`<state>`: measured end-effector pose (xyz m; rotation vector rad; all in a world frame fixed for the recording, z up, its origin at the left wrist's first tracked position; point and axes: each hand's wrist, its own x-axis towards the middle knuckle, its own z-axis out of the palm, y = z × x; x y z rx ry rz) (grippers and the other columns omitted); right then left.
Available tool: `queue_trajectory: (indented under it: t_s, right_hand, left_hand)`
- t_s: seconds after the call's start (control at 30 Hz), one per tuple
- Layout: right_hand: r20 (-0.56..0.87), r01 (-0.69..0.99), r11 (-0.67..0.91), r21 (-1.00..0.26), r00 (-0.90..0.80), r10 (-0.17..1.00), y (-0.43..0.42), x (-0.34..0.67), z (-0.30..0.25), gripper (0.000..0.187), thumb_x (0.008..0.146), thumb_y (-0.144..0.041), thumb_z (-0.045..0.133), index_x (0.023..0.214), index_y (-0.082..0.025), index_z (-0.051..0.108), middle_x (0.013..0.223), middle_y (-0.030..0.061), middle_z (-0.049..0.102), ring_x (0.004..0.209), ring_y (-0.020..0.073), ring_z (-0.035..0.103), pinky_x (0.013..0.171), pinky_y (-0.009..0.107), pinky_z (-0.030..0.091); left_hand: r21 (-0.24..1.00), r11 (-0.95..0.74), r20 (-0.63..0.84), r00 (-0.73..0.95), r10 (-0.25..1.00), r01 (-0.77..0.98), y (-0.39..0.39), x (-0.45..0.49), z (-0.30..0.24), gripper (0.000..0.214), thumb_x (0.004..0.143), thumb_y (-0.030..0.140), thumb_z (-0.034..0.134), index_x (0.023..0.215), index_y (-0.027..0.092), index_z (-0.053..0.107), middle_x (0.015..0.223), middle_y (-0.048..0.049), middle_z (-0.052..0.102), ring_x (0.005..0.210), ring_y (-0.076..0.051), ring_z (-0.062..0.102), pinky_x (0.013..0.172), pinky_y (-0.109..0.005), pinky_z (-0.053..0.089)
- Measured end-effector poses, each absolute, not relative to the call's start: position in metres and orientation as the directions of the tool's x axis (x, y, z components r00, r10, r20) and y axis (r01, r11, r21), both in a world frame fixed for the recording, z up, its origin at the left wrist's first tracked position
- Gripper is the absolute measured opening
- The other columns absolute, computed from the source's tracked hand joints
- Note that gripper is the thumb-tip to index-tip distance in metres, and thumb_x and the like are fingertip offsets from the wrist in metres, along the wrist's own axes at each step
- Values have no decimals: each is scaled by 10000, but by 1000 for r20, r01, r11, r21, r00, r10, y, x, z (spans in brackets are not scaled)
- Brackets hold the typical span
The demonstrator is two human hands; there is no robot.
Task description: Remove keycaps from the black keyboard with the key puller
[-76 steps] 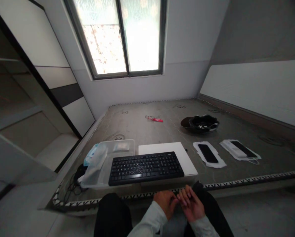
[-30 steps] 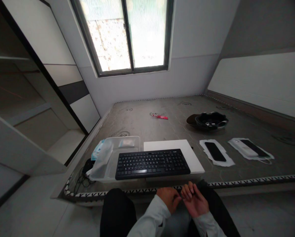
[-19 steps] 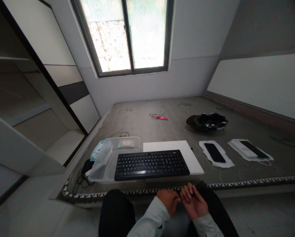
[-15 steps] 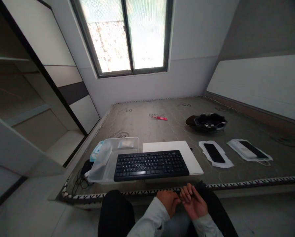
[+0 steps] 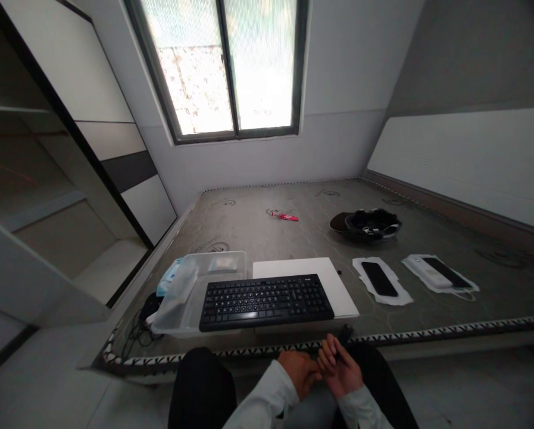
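The keyboard (image 5: 267, 301) is black, the board (image 5: 336, 283) white, the wrapper (image 5: 285, 216) red.

A matt black plastic keyboard (image 5: 267, 301) overlaps a clear plastic tub (image 5: 190, 292) and smooth white board (image 5: 333, 280).

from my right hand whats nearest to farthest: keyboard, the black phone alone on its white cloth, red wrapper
1. The keyboard, just ahead of the right hand and slightly to its left.
2. The phone, further ahead and to the right, lying on its white cloth.
3. The red wrapper, far back, left of the hand.
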<state>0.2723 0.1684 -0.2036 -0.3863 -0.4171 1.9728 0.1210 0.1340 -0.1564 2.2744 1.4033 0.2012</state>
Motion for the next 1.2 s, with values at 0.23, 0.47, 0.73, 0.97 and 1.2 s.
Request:
queue_trajectory:
  t_s: [0.23,0.47,0.73,0.97,1.2]
  right_hand:
    - [-83,-801,-437,-409,-444,892,171,274,-208,299,843,-371,553,660,-208,382,507,-75,328,364,54,173,379,220,186]
    - [-79,-801,-461,-382,-468,880,172,277,-213,321,810,-383,601,655,-207,382,499,-82,318,366,49,149,368,203,162]
    - [-66,-793,-450,-409,-467,882,176,279,-217,348,792,-413,622,649,-209,380,488,-88,315,354,47,157,351,197,141]
    - [-79,-841,-294,-454,-291,953,179,293,-196,380,781,-410,655,625,-198,381,477,-83,340,378,45,178,390,203,189]
    - [-49,-785,-46,-618,-21,999,212,314,-145,434,804,-455,649,611,-199,357,491,-74,290,443,69,263,451,229,284]
  left_hand:
    - [447,-412,-78,494,866,794,131,124,-158,145,846,348,519,900,279,635,871,14,677,813,-160,643,707,-241,496]
    - [407,-442,-109,523,845,799,132,127,-156,155,853,331,493,910,271,625,858,11,671,804,-161,644,685,-230,487]
    - [346,-468,-105,529,842,813,134,134,-162,150,836,273,483,911,282,613,840,17,672,776,-163,644,673,-239,496]
    - [260,-448,-138,492,860,855,143,143,-147,206,876,309,429,919,254,622,872,-24,686,812,-203,659,689,-294,521]
    - [264,-425,127,406,905,866,161,139,-106,303,936,309,330,1012,272,621,876,-29,679,837,-178,627,751,-308,492]
